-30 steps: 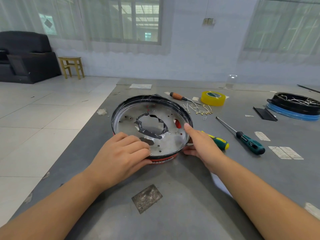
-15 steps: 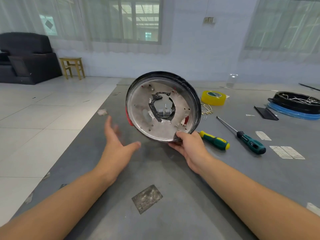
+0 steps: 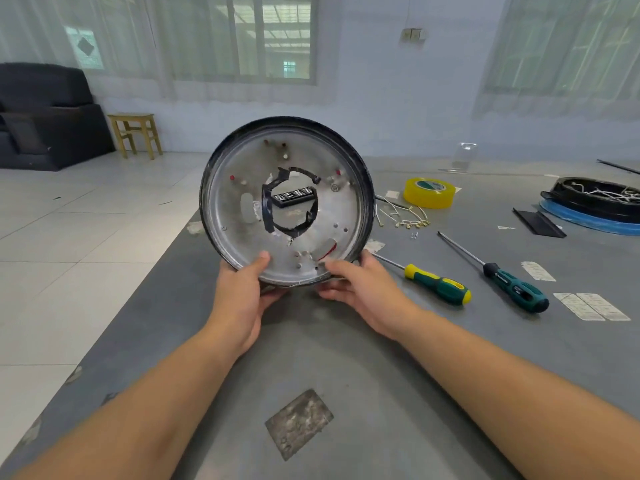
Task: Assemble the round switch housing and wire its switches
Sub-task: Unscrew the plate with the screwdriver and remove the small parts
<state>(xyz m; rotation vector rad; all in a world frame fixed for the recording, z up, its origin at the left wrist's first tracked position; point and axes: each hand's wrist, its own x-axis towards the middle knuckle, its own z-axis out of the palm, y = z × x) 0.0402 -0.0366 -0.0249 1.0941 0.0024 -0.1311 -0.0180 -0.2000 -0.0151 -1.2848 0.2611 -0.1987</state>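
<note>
A pale blue-white painted wall (image 3: 398, 109) is seen at the back, fitted with wide windows (image 3: 270, 36) veiled by sheer white curtains (image 3: 561, 46), through which daylight is admitted. The floor is laid with large pale glossy tiles (image 3: 86, 237). A black upholstered sofa (image 3: 45, 116) is placed at the left, a small yellow wooden stool (image 3: 136, 133) just beside it.

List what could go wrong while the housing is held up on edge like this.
Both hands, left hand and right hand, grip only the bottom rim of the round housing, so it may tip forward. The ragged centre cutout could cut fingers. Set down blind, it might land on the yellow-handled screwdriver.
</note>
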